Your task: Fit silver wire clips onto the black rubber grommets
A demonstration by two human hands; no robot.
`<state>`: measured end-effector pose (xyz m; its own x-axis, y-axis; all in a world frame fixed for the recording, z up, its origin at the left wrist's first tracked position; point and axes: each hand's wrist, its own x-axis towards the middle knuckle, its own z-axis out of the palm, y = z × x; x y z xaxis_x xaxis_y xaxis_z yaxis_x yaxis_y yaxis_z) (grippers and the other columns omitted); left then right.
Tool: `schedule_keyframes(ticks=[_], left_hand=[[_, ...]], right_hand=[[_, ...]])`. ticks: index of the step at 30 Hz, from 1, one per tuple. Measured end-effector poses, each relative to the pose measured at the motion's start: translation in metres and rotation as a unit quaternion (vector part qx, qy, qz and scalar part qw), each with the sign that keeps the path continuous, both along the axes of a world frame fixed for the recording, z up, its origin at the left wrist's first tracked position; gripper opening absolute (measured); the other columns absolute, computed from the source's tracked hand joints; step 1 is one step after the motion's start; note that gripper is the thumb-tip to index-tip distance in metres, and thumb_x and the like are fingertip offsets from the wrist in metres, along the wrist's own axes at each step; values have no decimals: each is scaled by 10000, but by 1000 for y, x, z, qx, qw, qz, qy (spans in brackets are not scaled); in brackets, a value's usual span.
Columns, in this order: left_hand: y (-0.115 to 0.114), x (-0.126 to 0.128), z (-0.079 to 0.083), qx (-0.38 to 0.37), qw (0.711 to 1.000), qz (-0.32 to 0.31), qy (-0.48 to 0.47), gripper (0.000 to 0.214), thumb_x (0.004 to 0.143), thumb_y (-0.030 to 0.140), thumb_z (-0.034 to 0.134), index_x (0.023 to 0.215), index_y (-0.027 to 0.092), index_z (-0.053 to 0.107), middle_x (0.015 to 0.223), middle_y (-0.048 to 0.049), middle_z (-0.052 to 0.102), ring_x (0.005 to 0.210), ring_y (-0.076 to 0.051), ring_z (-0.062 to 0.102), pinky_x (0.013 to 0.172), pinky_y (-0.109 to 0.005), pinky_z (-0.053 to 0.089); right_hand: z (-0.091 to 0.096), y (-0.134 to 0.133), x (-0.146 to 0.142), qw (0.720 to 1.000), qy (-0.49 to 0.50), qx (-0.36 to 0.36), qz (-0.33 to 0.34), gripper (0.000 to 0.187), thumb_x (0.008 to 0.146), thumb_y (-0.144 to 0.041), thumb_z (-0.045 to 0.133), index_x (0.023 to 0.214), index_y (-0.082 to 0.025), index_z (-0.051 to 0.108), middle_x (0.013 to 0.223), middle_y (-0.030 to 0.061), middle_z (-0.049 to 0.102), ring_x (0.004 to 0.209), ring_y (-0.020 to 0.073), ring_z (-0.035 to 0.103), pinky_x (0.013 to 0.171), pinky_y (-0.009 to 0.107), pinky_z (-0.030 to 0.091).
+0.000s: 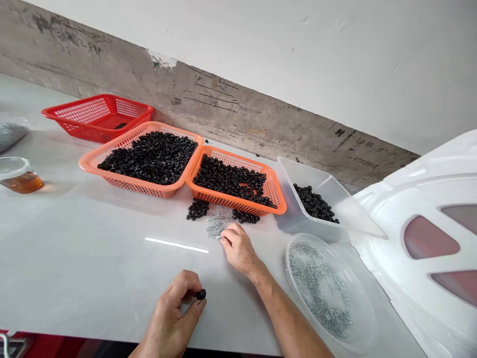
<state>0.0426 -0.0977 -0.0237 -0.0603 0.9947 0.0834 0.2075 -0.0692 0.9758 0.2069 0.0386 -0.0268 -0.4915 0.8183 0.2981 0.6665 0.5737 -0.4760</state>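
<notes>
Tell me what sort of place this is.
Probably a small workshop doing manual parts work: plastic baskets heaped with small black parts, a round tub of small metal parts, and a bare concrete wall behind the table.

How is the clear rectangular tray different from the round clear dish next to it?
The clear tray has straight corners, while the round dish has a curved rim. The tray looks deeper than the dish. The tray holds black pieces, while the dish holds small silver pieces. Both are clear plastic and sit on the pale table.
</notes>
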Motion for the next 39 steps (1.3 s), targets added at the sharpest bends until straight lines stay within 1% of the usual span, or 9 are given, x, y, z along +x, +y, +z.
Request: schedule_keyframes(ticks=[7, 10, 14, 18, 24, 27, 30, 36, 39], left_hand=[[-1, -1, 0, 2, 1000, 3, 14, 61, 745, 153, 522, 745, 214, 530, 727, 0, 559, 619, -136, 518, 586, -228, 459], [-1, -1, -2, 14, 1000, 2, 5, 80, 769, 167, 526, 813, 216, 572, 770, -12, 580, 641, -139, 535, 601, -231, 465], [0, -1, -4, 35, 999, -16, -31, 165, 824, 201, 503, 943, 222, 615, 847, -45, 595, 742, -162, 578, 639, -236, 476], [0, -2, -4, 36, 998, -19, -43, 160, 834, 206, 508, 941, 225, 626, 855, -45, 595, 766, -163, 586, 649, -229, 476], [-1, -2, -7, 37, 998, -32, -36, 151, 849, 188, 487, 948, 233, 592, 865, -34, 569, 772, -149, 566, 662, -225, 464], [-1, -2, -7, 40, 998, -35, -34, 150, 849, 179, 484, 948, 234, 582, 865, -31, 560, 769, -146, 559, 660, -226, 458], [-1, -2, -7, 37, 998, -39, -35, 148, 846, 172, 485, 944, 233, 578, 861, -29, 554, 760, -145, 552, 659, -227, 453], [-2, -2, -6, 31, 998, -40, -38, 152, 841, 161, 489, 942, 234, 577, 861, -28, 554, 761, -146, 551, 668, -225, 449], [-2, -2, -6, 26, 998, -38, -36, 152, 839, 158, 490, 940, 234, 575, 860, -26, 553, 757, -144, 547, 669, -223, 445]], right_hand=[[4, -4, -2, 1000, 19, 4, 6, 154, 785, -59, 422, 720, -186, 479, 792, 59, 489, 775, 185, 470, 709, 305, 417], [7, -6, -2, 999, 33, -1, 1, 155, 807, -74, 384, 736, -192, 455, 768, 50, 493, 744, 177, 465, 691, 297, 407], [10, -8, -1, 998, 31, -43, -22, 153, 827, -100, 366, 736, -191, 449, 701, 20, 491, 654, 148, 451, 620, 261, 388], [11, -10, -1, 995, 36, -88, -30, 129, 791, -91, 397, 738, -195, 453, 643, -15, 459, 590, 123, 425, 560, 229, 364], [9, -10, 1, 994, 53, -94, 18, 186, 730, -64, 463, 850, -193, 523, 781, 12, 520, 693, 128, 483, 620, 227, 406], [11, -6, 7, 995, 51, -89, -2, 243, 727, -60, 487, 918, -198, 543, 827, 21, 539, 727, 134, 502, 642, 234, 420], [14, -4, 11, 996, 37, -75, -21, 181, 758, -73, 485, 866, -195, 562, 781, 17, 536, 709, 136, 503, 651, 243, 425], [15, -13, 0, 997, -36, -59, 16, 95, 744, -117, 581, 797, -193, 560, 798, 25, 536, 775, 160, 501, 720, 274, 427], [13, -15, -4, 996, -69, -50, 34, 93, 772, -95, 546, 777, -188, 541, 786, 27, 532, 795, 166, 490, 739, 284, 420]])
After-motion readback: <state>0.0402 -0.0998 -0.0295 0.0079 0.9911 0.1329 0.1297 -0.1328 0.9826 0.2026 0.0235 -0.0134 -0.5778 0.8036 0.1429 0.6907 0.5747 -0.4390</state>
